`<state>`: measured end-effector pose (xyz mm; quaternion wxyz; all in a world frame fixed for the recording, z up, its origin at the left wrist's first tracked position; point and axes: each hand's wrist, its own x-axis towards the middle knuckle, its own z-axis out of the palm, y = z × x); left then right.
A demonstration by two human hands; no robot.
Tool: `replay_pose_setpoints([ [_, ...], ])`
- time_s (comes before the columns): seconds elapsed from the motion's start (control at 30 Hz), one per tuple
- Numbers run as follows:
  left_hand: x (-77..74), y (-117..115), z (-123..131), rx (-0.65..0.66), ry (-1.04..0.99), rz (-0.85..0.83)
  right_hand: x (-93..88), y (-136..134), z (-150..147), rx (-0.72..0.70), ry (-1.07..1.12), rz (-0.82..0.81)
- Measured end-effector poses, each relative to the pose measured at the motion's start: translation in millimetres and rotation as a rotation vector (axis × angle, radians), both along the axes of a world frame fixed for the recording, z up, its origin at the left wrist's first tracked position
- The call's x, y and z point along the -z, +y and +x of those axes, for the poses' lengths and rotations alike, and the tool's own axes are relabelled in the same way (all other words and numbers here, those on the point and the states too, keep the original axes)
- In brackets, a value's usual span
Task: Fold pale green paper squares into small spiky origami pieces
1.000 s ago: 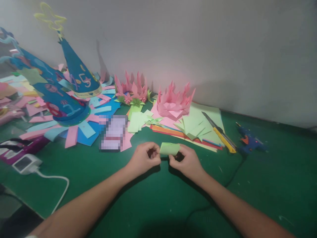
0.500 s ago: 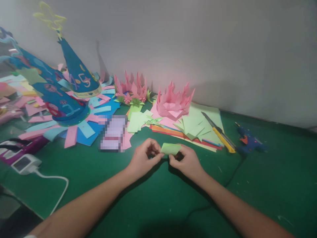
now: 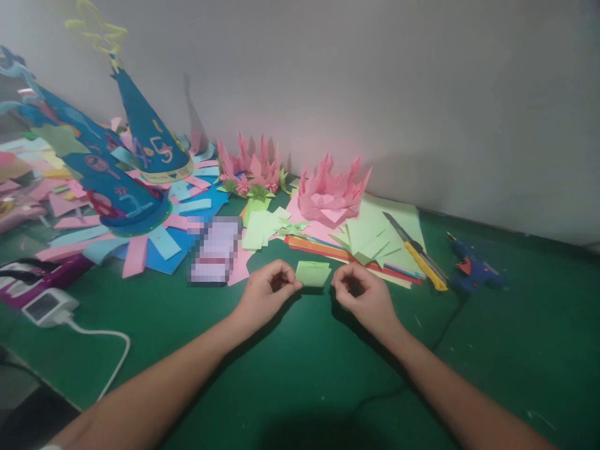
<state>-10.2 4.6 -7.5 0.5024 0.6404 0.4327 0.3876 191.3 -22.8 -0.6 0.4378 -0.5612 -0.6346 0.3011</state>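
While the left hand [image 3: 269,292] pinches a small folded light-green paper [image 3: 313,276] by its left edge, the right hand [image 3: 368,295] curls just beside it; can't tell if fingertips meet. Paper sits between both hands: likely light, thin, easily creased; grip edges. Scuffed green tabletop [image 3: 300,369], plain grey wall [image 3: 445,94] behind.

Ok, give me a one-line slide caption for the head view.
The left hand pinches a folded green paper, the right hand close beside it, pink paper crowns behind.
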Motion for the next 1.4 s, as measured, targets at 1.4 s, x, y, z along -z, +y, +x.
replay_pose_setpoints([
  [1.4,-4.5,0.7,-3.6,0.193,0.492,0.469,0.8,-3.9,-5.1,-0.143,-0.363,0.058],
])
